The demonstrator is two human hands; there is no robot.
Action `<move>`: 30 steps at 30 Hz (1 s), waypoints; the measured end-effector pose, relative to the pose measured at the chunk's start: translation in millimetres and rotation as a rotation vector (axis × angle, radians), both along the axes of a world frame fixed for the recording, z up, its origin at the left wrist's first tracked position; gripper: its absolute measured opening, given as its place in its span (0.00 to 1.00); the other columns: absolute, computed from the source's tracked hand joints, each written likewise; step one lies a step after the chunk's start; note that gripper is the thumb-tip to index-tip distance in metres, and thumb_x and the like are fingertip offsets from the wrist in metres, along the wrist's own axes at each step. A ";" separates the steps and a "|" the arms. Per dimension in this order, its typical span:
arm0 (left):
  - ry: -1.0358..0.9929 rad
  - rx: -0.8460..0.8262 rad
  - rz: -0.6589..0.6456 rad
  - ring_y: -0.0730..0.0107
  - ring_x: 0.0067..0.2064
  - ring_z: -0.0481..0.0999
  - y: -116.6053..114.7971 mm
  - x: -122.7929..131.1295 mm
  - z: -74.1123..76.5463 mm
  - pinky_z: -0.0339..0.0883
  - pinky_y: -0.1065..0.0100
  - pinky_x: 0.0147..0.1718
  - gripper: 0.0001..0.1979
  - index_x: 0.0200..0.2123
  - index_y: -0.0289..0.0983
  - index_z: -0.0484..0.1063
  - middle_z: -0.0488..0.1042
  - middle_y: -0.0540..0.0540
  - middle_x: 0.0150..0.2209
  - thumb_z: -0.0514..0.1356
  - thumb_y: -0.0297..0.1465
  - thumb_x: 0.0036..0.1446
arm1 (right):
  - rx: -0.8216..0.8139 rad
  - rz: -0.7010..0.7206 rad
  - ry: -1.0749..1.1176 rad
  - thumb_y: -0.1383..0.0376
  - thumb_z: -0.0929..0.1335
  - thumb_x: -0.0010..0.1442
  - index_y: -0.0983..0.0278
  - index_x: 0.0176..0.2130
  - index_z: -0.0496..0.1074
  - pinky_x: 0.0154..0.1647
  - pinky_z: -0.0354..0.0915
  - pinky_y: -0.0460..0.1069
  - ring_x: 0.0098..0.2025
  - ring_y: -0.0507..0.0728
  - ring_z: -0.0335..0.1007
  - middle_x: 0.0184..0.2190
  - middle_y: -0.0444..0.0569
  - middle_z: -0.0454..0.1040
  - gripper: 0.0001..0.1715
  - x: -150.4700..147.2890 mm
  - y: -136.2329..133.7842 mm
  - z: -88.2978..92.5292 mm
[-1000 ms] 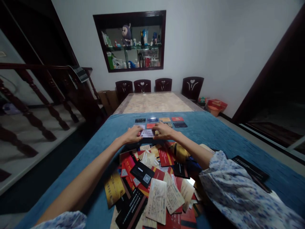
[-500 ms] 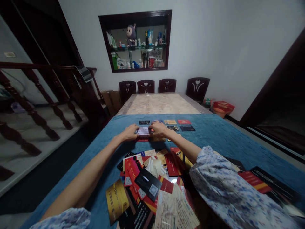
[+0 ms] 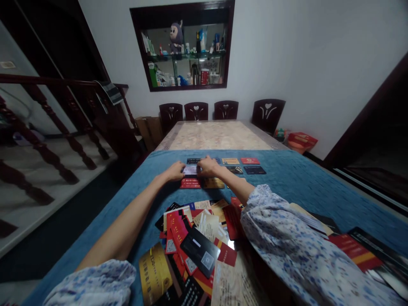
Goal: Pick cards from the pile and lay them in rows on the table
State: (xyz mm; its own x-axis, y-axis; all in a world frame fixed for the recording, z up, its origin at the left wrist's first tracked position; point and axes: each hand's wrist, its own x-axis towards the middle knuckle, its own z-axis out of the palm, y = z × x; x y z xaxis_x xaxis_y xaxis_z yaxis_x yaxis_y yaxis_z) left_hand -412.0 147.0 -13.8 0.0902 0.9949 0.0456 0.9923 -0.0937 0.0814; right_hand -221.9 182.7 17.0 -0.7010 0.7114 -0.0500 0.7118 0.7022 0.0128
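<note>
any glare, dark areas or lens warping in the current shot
Head view: small bright glare inside the card pile; head view: doorway at the picture's right mostly black; head view: wide-angle stretching, door frame strongly slanted.

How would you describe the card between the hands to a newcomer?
Find the blue cloth, then look past the card heap to the card rows beyond. At their left end, the lilac card is between the left hand and right hand. Its pale face sets it apart from the black card behind and red card in front.
</note>
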 end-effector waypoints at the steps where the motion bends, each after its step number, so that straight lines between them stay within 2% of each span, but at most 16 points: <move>1: 0.002 -0.005 0.002 0.59 0.48 0.76 1.5 -0.5 -1.3 0.69 0.68 0.48 0.16 0.44 0.33 0.76 0.75 0.40 0.47 0.60 0.26 0.50 | -0.002 -0.002 -0.005 0.58 0.70 0.58 0.60 0.47 0.79 0.53 0.64 0.61 0.60 0.70 0.61 0.58 0.57 0.72 0.18 -1.2 1.1 -1.4; 12: 0.044 -0.036 0.000 0.58 0.51 0.75 10.6 -1.6 -10.7 0.68 0.67 0.52 0.16 0.44 0.34 0.76 0.76 0.40 0.49 0.61 0.27 0.50 | -0.009 -0.019 -0.041 0.56 0.70 0.58 0.63 0.52 0.77 0.57 0.62 0.66 0.62 0.72 0.59 0.58 0.61 0.71 0.24 -7.4 11.4 -14.2; 18: 0.057 -0.077 0.009 0.59 0.49 0.76 16.2 -0.7 -10.0 0.69 0.68 0.49 0.15 0.43 0.34 0.76 0.75 0.40 0.48 0.60 0.26 0.50 | -0.022 -0.034 -0.042 0.58 0.70 0.57 0.61 0.47 0.79 0.58 0.60 0.67 0.63 0.73 0.58 0.57 0.60 0.73 0.19 -8.0 11.6 -14.8; 22: 0.049 -0.100 0.018 0.60 0.48 0.75 20.9 -0.2 -9.3 0.69 0.69 0.47 0.15 0.42 0.34 0.75 0.74 0.40 0.48 0.60 0.26 0.49 | -0.026 -0.051 -0.034 0.61 0.69 0.57 0.62 0.50 0.78 0.58 0.61 0.66 0.62 0.72 0.59 0.58 0.61 0.72 0.21 -10.3 13.3 -16.2; 26: 0.013 -0.101 0.033 0.59 0.49 0.74 24.4 -0.5 -9.9 0.69 0.67 0.50 0.19 0.46 0.35 0.74 0.74 0.41 0.49 0.61 0.26 0.47 | -0.039 -0.066 -0.030 0.62 0.69 0.57 0.63 0.53 0.76 0.57 0.63 0.66 0.63 0.72 0.59 0.59 0.62 0.70 0.25 -11.6 14.6 -17.4; 30: 0.062 -0.128 0.029 0.59 0.51 0.74 27.7 -0.4 -9.3 0.68 0.67 0.52 0.23 0.50 0.36 0.72 0.73 0.41 0.50 0.60 0.26 0.48 | -0.053 -0.088 -0.027 0.63 0.68 0.58 0.63 0.55 0.75 0.58 0.63 0.67 0.64 0.72 0.57 0.62 0.60 0.67 0.25 -11.8 14.7 -18.2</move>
